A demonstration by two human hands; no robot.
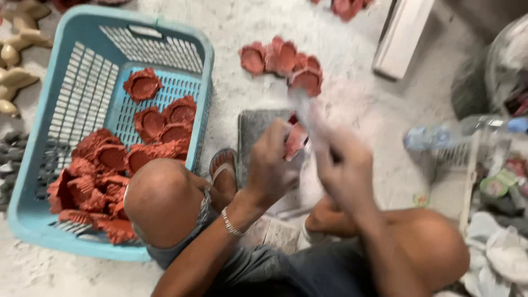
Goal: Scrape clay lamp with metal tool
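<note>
At the centre of the floor (352,49), the left hand (272,159) pinches a red clay piece (296,140) in its fingers; the blurred right hand (344,165) is closed on something unclear; a blue basket (33,165) of red pieces sits at nine o'clock

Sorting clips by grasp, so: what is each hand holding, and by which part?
Left hand grips a red clay piece by its edge. Right hand is too blurred to tell.
</note>
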